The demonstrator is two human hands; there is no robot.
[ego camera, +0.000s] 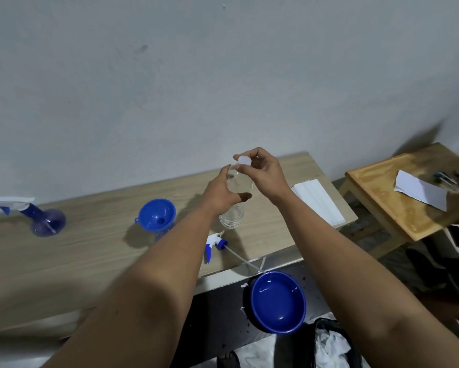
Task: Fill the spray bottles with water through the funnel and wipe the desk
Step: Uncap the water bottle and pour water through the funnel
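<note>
Clearly the clear water bottle (232,216) stands upright at the centre of the frame on the desk (90,261) so it can be steadied while its cap is worked: the left hand (223,193) wraps around the bottle's upper body, fingers and thumb curled on it, while the right hand (263,172) arches over from above, fingertips pinched on the white cap (244,161). Both forearms reach forward from the lower edge of the frame and converge on the bottle. Left of centre, the blue funnel (157,215) sits in the neck of a spray bottle that it mostly hides, presumably ready to take the water. That bottle's trigger head (213,245) lies on the desk just below the water bottle, its tube trailing toward the desk's edge. At the far left stands a second spray bottle (46,221), its head fitted. A blue basin (277,301) holding water sits below the desk at lower right, and folded white tissue (318,200) lies at the desk's right end, likely for wiping.
</note>
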